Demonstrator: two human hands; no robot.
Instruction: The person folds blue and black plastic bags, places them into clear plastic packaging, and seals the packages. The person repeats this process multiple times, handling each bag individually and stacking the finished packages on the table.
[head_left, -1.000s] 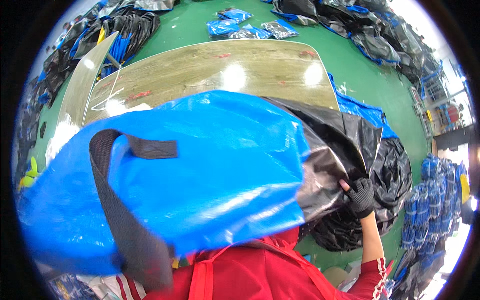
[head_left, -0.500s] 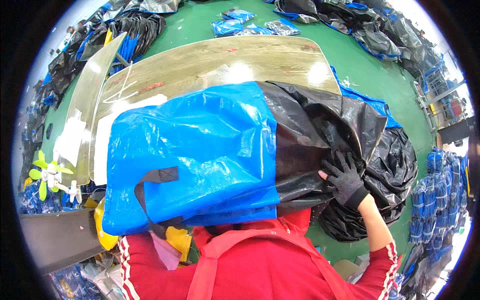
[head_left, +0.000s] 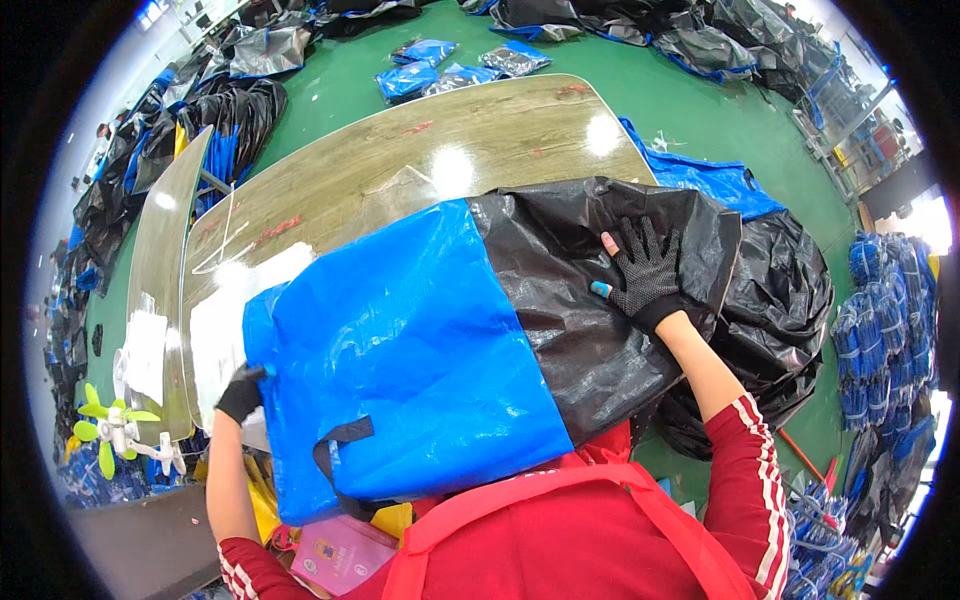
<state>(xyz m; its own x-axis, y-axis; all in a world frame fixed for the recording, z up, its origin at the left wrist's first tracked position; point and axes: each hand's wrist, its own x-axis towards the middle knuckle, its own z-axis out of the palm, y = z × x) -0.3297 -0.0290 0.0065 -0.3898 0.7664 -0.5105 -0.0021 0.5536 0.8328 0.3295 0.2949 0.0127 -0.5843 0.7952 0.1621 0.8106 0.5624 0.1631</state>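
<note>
A large blue and black woven plastic bag (head_left: 420,350) lies across the near side of the table, blue half left and black half right. A black strap loop (head_left: 340,440) hangs at its near edge. My gloved left hand (head_left: 240,394) grips the blue end at the left edge, its fingers partly hidden. Spread flat on the black half is my gloved right hand (head_left: 645,270), fingers apart, with two uncovered fingertips, one wrapped in blue.
The wood-patterned table (head_left: 390,140) has white sheets (head_left: 240,320) on it. A crumpled black pile (head_left: 780,310) sits at the right. At the left stands a small green-bladed fan (head_left: 115,428). Blue bundles (head_left: 880,320) stack at far right; a pink packet (head_left: 342,555) lies below the bag.
My left hand has come out from under the bag to its left edge. My right hand has moved up and left over the black half. The bag has turned and lies flatter.
</note>
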